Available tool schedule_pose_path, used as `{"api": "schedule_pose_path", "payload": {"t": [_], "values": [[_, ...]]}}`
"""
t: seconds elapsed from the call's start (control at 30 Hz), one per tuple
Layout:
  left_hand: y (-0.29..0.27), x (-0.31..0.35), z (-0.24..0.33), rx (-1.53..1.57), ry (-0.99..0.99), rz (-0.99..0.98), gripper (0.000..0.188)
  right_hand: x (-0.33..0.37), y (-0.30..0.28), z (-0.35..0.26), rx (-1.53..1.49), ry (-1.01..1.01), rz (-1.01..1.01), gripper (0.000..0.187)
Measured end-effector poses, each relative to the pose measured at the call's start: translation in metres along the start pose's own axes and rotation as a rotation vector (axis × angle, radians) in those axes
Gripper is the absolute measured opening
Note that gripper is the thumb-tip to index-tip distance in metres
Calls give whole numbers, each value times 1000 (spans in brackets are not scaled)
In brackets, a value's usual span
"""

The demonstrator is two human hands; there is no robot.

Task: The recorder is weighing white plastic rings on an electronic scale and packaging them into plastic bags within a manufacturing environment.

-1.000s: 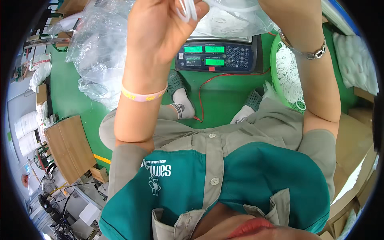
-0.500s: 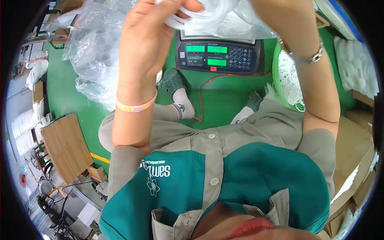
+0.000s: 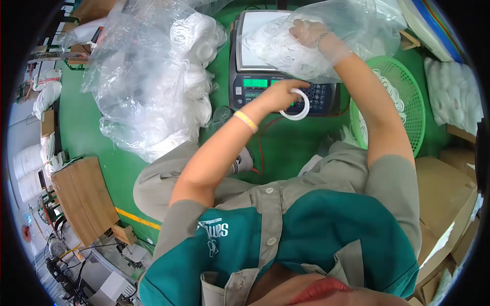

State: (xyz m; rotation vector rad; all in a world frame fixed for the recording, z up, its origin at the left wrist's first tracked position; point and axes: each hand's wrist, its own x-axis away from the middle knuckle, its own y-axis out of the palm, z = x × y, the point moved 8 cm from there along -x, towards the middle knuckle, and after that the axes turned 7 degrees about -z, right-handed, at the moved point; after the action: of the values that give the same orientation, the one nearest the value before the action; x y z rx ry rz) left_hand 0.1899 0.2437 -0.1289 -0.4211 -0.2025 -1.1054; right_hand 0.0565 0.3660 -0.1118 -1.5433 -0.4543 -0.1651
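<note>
My left hand [image 3: 279, 97] is closed around a few white rings [image 3: 302, 113], held just over the keypad of a digital scale [image 3: 236, 103]. On the scale's metal pan [image 3: 258, 23] lies a clear plastic bag [image 3: 334, 74] with many white rings [image 3: 286, 53] inside. Through its film my right hand [image 3: 309, 33] shows among these rings, and a metal bracelet circles that wrist. The plastic blurs the fingers, so their grip is unclear.
A large clear bag [image 3: 122, 102] bulging with white ring bundles stands left of the scale. At right is a green mesh basket [image 3: 417, 104] holding more rings, beside cardboard boxes [image 3: 444, 188]. A red cable [image 3: 262, 153] crosses the green floor.
Both hands have come down from the top of the view. My left hand is now over the scale's keypad with rings, my right within the bag. The large bag at left has shifted toward the scale.
</note>
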Motion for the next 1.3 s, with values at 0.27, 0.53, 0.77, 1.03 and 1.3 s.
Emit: {"api": "schedule_pose_path", "payload": {"t": [0.27,0.53,0.77,1.03,1.3], "values": [[-3,-41,-20,-30,-152,-45,48,5,4,-4,58,-44,36,29],[-50,-41,3,121,-77,135,56,37,-98,37,-193,46,236,24],[-32,5,11,145,-105,-33,29,91,-137,26,-492,-16,524,22],[-11,57,98,126,82,-101,17,171,-147,28,-802,-87,497,16],[-38,104,214,356,516,293,28,274,-169,-33,-975,-379,262,15]]}}
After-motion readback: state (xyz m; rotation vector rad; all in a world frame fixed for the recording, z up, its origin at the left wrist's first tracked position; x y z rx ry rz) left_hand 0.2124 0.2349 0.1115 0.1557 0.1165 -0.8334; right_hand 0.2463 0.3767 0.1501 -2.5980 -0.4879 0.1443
